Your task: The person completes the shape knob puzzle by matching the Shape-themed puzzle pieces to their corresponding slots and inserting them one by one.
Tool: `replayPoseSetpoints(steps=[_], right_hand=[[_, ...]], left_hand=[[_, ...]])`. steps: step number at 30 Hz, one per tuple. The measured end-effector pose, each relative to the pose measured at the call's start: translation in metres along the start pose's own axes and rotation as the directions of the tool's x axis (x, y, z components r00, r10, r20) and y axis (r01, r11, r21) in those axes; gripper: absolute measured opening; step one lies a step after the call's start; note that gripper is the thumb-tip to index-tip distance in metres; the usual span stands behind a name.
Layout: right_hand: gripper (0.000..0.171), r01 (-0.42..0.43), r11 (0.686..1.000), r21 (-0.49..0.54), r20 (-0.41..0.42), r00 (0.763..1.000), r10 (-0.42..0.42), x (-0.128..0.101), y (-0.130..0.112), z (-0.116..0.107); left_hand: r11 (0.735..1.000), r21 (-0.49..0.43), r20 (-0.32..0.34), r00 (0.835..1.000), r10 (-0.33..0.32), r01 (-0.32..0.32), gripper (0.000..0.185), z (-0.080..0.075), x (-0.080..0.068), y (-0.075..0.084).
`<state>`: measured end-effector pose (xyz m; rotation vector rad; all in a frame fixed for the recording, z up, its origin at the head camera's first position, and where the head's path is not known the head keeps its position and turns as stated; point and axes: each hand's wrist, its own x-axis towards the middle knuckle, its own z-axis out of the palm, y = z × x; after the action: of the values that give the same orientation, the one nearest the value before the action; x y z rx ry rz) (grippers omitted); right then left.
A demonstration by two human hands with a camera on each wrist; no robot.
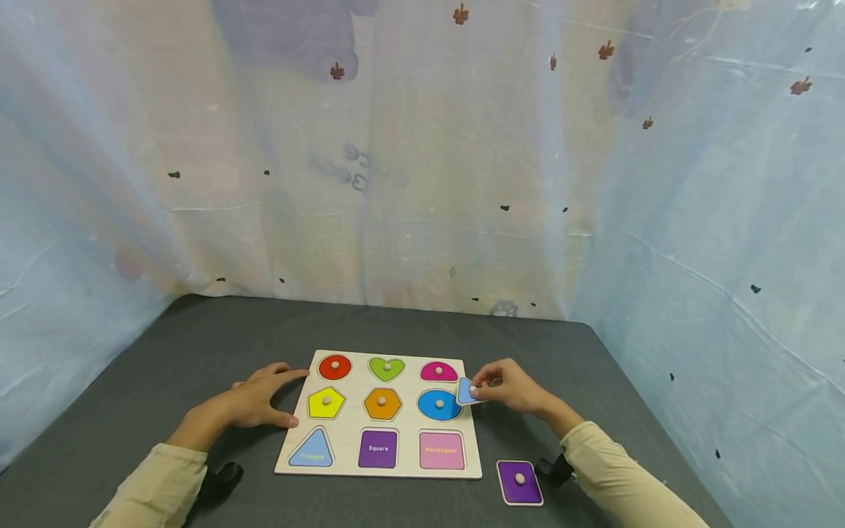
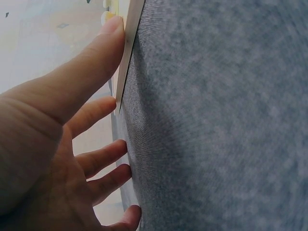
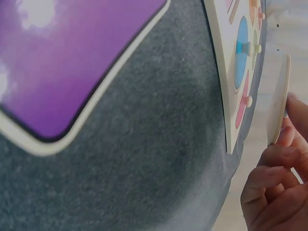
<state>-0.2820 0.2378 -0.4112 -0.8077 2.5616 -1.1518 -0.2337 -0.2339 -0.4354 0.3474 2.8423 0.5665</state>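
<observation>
Carefully now: right hand (image 1: 511,387) pinches the blue piece (image 1: 466,392) by its knob; left hand (image 1: 259,397), fingers flat, steadies the puzzle board (image 1: 350,462). Level the piece over its near-left triangle recess.

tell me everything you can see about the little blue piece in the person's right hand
The blue piece is a small, flat puzzle shape, light blue on its face with a pale rim and, from the wrist view, a thin pale wooden-looking edge. The right hand pinches it at its small whitish knob and holds it tilted, lifted off the board, just past the right edge of the puzzle board, beside the blue circle. Its exact outline is partly hidden.
</observation>
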Motion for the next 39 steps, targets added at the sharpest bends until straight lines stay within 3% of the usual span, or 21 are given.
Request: replayPoseSetpoints(steps=[12,39], right_hand=[[0.017,0.076,0.997,0.004,0.024,0.997,-0.076,0.008,-0.017,0.012],[0.013,0.147,0.989,0.031,0.072,0.986,-0.149,0.022,-0.043,0.046]], left_hand=[[1.0,0.006,0.004,1.0,0.005,-0.005,0.096,0.0,-0.001,-0.002],[1.0,0.011,0.007,1.0,0.008,-0.008,0.097,0.001,0.002,-0.002]])
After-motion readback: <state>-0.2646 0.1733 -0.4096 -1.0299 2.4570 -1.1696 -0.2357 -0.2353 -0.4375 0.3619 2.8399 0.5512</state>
